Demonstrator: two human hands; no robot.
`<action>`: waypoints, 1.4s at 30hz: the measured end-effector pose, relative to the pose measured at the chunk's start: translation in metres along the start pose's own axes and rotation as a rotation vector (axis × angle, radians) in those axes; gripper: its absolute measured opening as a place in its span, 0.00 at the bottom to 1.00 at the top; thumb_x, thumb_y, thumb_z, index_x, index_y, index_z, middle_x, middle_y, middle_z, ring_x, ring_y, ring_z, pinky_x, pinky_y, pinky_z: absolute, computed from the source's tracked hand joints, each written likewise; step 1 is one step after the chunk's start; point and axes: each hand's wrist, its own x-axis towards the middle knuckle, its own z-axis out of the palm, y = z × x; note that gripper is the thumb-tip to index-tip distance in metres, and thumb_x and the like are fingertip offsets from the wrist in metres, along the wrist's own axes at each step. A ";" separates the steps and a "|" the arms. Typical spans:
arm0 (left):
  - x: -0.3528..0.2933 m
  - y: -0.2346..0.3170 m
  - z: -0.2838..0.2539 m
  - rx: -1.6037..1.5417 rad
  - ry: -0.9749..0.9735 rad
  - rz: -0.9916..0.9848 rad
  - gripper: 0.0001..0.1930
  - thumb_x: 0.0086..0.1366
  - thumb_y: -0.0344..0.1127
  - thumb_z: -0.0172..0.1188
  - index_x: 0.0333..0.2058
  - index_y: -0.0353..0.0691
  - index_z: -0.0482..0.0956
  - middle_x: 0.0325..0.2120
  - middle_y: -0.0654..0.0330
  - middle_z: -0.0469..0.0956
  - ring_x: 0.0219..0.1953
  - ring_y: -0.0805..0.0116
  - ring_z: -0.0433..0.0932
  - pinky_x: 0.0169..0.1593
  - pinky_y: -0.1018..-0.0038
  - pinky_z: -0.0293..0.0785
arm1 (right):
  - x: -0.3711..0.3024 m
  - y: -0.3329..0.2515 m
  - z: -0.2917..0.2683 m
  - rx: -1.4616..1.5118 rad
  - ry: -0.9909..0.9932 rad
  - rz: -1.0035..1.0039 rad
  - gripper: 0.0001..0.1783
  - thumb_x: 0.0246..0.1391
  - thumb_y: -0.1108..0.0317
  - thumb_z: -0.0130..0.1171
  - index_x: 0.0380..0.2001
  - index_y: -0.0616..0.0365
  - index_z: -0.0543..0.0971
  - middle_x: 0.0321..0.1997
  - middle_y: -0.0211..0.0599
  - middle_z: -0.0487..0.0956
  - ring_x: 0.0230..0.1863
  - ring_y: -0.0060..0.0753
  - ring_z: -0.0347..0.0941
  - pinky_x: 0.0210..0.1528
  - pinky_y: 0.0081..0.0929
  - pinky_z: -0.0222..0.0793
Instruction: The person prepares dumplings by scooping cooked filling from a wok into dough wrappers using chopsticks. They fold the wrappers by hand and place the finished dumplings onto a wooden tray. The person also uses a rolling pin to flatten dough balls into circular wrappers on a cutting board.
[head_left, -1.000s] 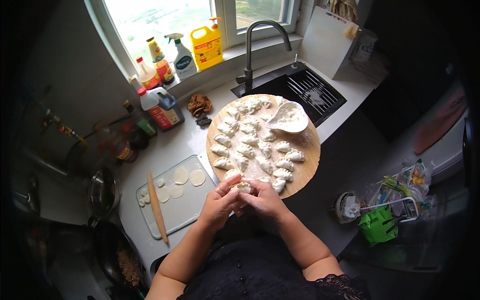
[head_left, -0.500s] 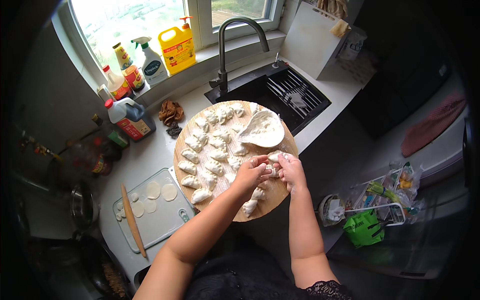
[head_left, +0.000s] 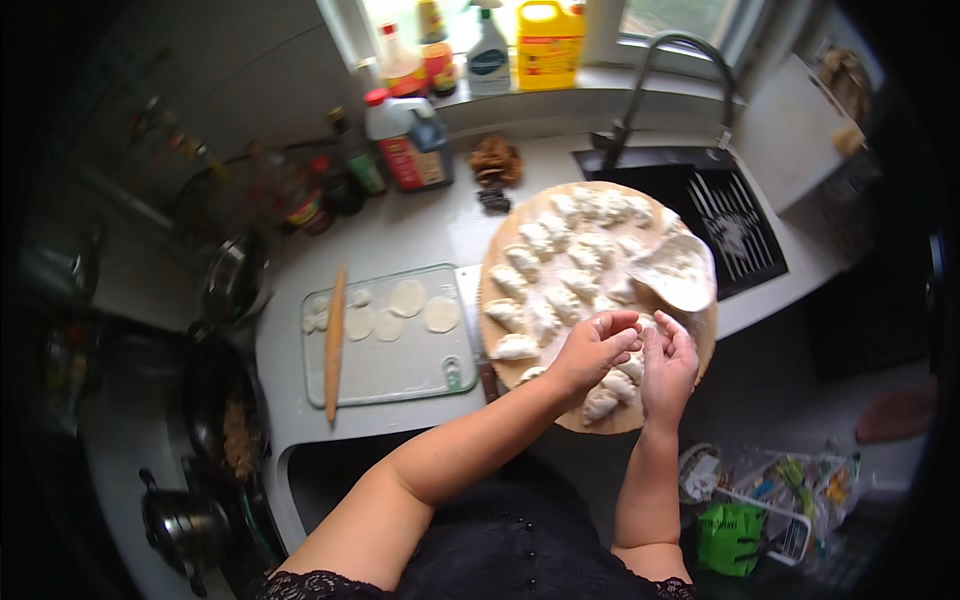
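Note:
A round wooden board [head_left: 497, 330], dusted with flour, carries rows of folded white dumplings [head_left: 515, 347]. Over its near right part my two hands meet, fingertips to fingertips. My left hand [head_left: 595, 352] is curled, its thumb and forefinger pinched at a pale dumpling [head_left: 646, 322]. On the other side of that dumpling the fingers of my right hand [head_left: 670, 365] are closed. Most of it is hidden behind the fingers, and the picture is slightly blurred. Just beyond my hands a white bowl [head_left: 680, 285] with floury filling or flour rests on the board.
Left of the board lies a cutting board [head_left: 410, 385] with a wooden rolling pin [head_left: 336, 345] and several round wrappers [head_left: 442, 314]. A black sink [head_left: 755, 265] and faucet [head_left: 620, 130] stand at the back right. Bottles line the sill, and a pan [head_left: 225, 400] is far left.
My view has swung left, so the counter appears further right. My hands have shifted left over the board with the dumpling, which is now more hidden by my fingers.

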 end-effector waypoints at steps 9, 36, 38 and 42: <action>-0.127 0.042 -0.202 0.404 0.857 0.371 0.13 0.61 0.31 0.56 0.44 0.34 0.73 0.38 0.60 0.78 0.35 0.76 0.76 0.38 0.80 0.72 | -0.114 0.020 0.172 0.054 -0.772 0.035 0.14 0.51 0.72 0.60 0.42 0.63 0.78 0.28 0.36 0.78 0.28 0.23 0.73 0.34 0.21 0.70; -0.172 0.087 -0.284 1.358 0.559 0.218 0.08 0.49 0.35 0.65 0.27 0.41 0.78 0.28 0.56 0.80 0.34 0.55 0.79 0.41 0.64 0.74 | -0.152 0.091 0.245 -0.289 -0.552 -0.248 0.21 0.45 0.67 0.65 0.44 0.63 0.76 0.35 0.36 0.80 0.37 0.30 0.75 0.43 0.28 0.70; -0.193 0.095 -0.258 1.186 0.567 0.343 0.10 0.51 0.33 0.66 0.30 0.38 0.76 0.28 0.56 0.80 0.33 0.60 0.80 0.39 0.68 0.74 | -0.147 0.073 0.250 -0.196 -0.624 -0.350 0.24 0.44 0.69 0.65 0.46 0.62 0.75 0.37 0.36 0.80 0.39 0.30 0.75 0.47 0.28 0.69; -0.229 0.103 -0.243 0.808 0.653 0.430 0.15 0.54 0.27 0.65 0.39 0.36 0.70 0.30 0.60 0.77 0.34 0.72 0.78 0.40 0.76 0.74 | -0.143 0.024 0.255 0.374 -1.098 0.351 0.13 0.49 0.76 0.61 0.40 0.64 0.76 0.34 0.32 0.78 0.38 0.21 0.73 0.43 0.20 0.69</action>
